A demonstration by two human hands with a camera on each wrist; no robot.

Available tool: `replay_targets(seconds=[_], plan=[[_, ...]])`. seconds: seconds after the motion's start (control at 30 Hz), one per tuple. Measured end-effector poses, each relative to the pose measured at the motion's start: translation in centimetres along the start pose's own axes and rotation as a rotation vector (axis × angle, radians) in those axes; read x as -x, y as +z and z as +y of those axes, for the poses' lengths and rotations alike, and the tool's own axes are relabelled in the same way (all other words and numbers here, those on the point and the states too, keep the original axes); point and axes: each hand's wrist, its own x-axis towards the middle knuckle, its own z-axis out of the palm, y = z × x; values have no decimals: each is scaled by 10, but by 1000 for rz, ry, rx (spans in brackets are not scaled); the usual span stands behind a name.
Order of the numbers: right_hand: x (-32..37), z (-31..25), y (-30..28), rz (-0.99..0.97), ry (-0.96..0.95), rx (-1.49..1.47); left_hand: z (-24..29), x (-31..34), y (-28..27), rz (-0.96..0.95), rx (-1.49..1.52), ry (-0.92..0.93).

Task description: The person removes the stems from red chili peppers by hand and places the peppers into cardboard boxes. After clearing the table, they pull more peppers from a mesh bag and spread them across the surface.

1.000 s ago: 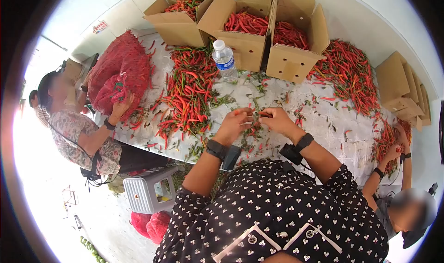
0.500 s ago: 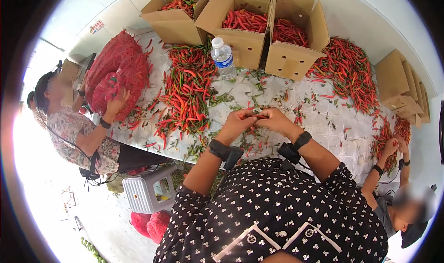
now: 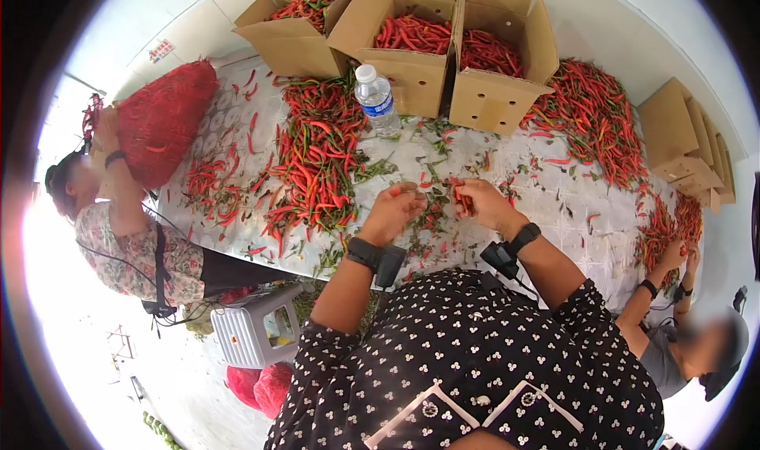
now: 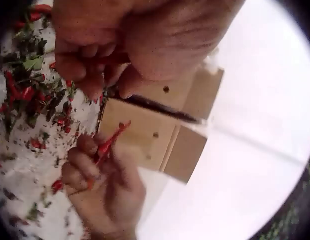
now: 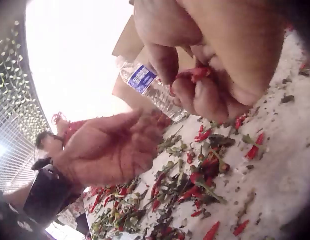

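My right hand [image 3: 484, 205] is raised over the littered table, its curled fingers gripping red chili peppers [image 5: 195, 75]. One thin chili tip sticks up past its fingers in the left wrist view. A short distance to the left, my left hand [image 3: 392, 212] is curled, with a red chili [image 4: 112, 59] partly hidden between its fingers and palm. Beneath both hands lie bits of stem, leaf and broken chili [image 5: 205, 180]. A long heap of red and green chilies [image 3: 317, 157] spreads just beyond my left hand.
Boxes of chilies [image 3: 408, 78] line the back, with a water bottle [image 3: 377, 102] before them. Another heap [image 3: 590, 125] lies back right, near empty cartons [image 3: 685, 141]. At left, a person handles a red mesh sack [image 3: 162, 121]; another works at right. A stool [image 3: 253, 323] stands below.
My hands met over the table and are now apart, with chilies showing in the right one. The person at left has moved the mesh sack away to the left, uncovering loose chilies.
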Motion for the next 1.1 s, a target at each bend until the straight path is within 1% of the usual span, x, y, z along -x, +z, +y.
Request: replay_targets(seconds=[0.03,0.1,0.13,0.2,0.23,0.3,0.33,0.4,0.43,0.5,0.53,0.6,0.63,0.7,0.73,0.8,0.83,0.9,0.93,1.0,1.03,1.1], plan=[[3,-4,0,2,0,-1,1,1,-4,-1,-1,-2],[7,-10,0,-97,0,-147,3,3,-8,-150,120,9],[9,-11,3,-97,0,-149,3,3,-6,-150,119,8],[10,-14,12,-77,-4,-148,6,4,-2,-121,-60,-20],[12,-16,16,-77,-4,-148,6,5,0,-121,-60,-20],[16,-20,22,-16,5,-121,6,6,2,-33,-291,-24],[14,-18,20,-16,4,-122,5,3,0,-33,-291,-24],[9,-11,12,-50,21,-126,5,-6,-2,24,-627,24],[7,-8,9,-50,22,-126,5,-9,-1,24,-626,23],[6,-3,5,-19,7,-139,4,-14,3,120,-1147,302],[7,-2,3,-18,8,-139,4,-19,4,119,-1147,302],[8,-1,-1,15,39,-125,2,-29,7,180,-1752,628],[9,-1,-2,19,37,-125,1,-33,11,176,-1752,630],[12,-1,-2,43,62,-106,-2,-39,16,190,-1909,564],[14,-2,-2,48,60,-109,-3,-41,17,182,-1910,566],[18,-2,-2,25,41,-83,-8,-45,16,208,-2037,515],[19,-1,-1,30,39,-87,-14,-49,8,200,-2040,516],[19,2,0,71,79,-110,-22,-55,-5,117,-1633,695],[18,4,0,74,78,-115,-16,-45,4,111,-1637,693],[14,8,2,52,59,-99,-2,-24,20,-10,-1042,280],[13,7,5,51,57,-102,-2,-17,25,-11,-1046,279],[11,3,15,79,68,-109,-6,-8,36,33,-1122,441]])
